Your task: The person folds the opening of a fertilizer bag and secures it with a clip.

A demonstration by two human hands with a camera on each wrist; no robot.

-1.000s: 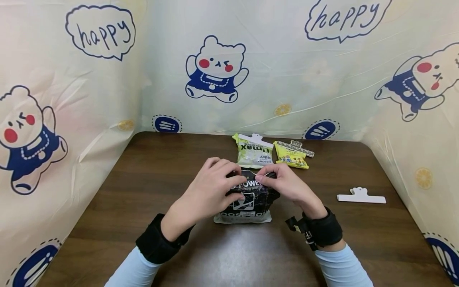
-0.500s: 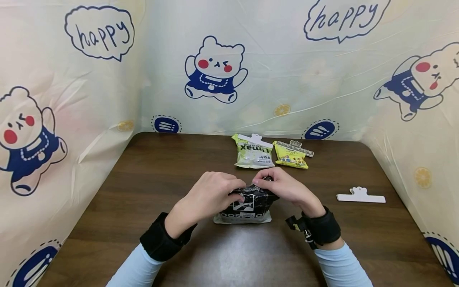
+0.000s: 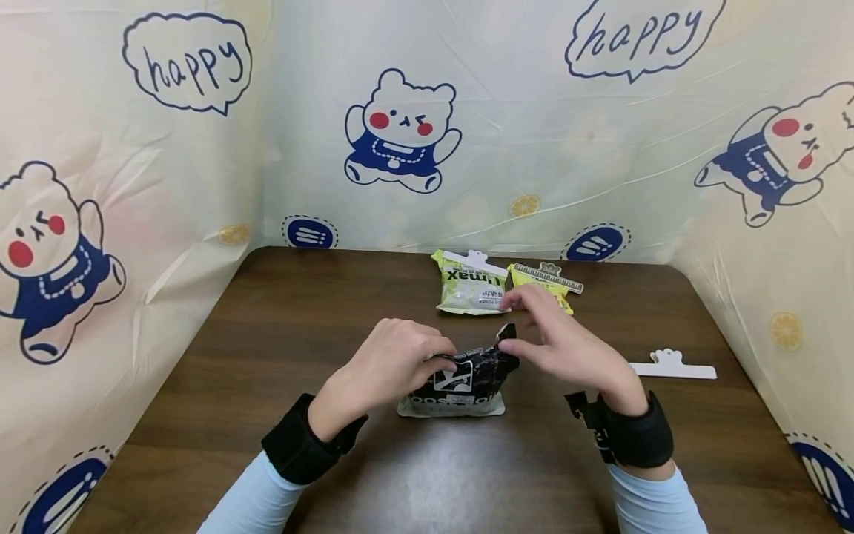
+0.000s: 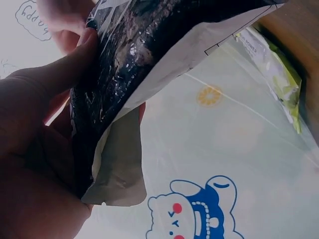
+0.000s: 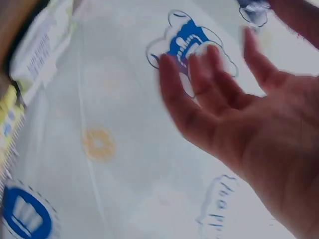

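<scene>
A black snack bag (image 3: pixel 460 378) with a pale bottom edge stands on the table, its top folded down. My left hand (image 3: pixel 383 367) pinches the folded top at its left side, thumb in front and fingers behind. In the left wrist view the bag's dark front (image 4: pixel 134 55) bends over beside the thumb, and a silvery inner flap (image 4: pixel 119 159) hangs under it. My right hand (image 3: pixel 567 341) is spread off the bag's right corner, which sticks up near the thumb. In the right wrist view that hand (image 5: pixel 259 119) has its fingers apart with nothing between them.
A white clip (image 3: pixel 672 365) lies at the right of the table. Behind the black bag lie a green-and-white bag (image 3: pixel 472 285) closed with a white clip and a yellow bag (image 3: pixel 530 278) with a ruler-marked clip. Printed cloth walls (image 3: pixel 520 111) surround the table.
The bag's top has been folded down. My right hand has let go of its corner and moved right, opening up. The left hand came down with the fold and stays on it.
</scene>
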